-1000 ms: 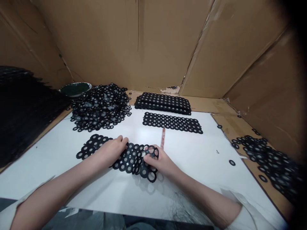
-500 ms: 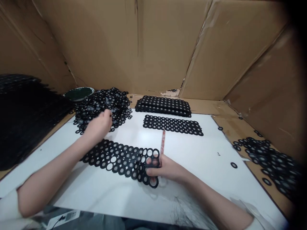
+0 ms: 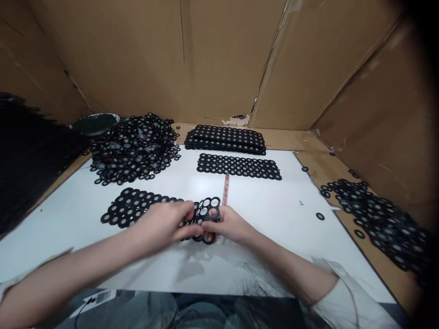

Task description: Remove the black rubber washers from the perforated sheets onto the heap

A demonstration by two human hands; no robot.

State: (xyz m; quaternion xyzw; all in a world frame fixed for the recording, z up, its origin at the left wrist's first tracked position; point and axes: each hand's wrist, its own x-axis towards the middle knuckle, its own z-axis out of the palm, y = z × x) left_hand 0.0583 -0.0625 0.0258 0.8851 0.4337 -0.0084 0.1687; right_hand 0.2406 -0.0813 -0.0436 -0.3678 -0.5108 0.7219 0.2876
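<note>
A lattice sheet of black rings (image 3: pixel 128 198) lies across the near part of the white board, its right end slightly lifted. My right hand (image 3: pixel 233 224) pinches that end, thumb on top and fingers showing through the holes beneath. A slim clear stick with red marks (image 3: pixel 226 189) points away from the board's near side, just beyond my right hand; whether the hand holds it I cannot tell. My left hand (image 3: pixel 168 221) is over the sheet's middle, close to my right fingertips. Its fingers are curled, and motion blur hides what is in them.
A heap of loose black rings (image 3: pixel 133 148) stands at the back left beside a round dish (image 3: pixel 96 123). Farther back are another ring sheet (image 3: pixel 240 167) and a stack of sheets (image 3: pixel 226 139). More rings (image 3: pixel 387 224) lie right. Cardboard walls (image 3: pixel 219 59) enclose the board.
My left hand has come from the loose ring heap to the right and nearer, over the sheet. My right hand keeps its hold on the sheet's end. The camera view has shifted slightly.
</note>
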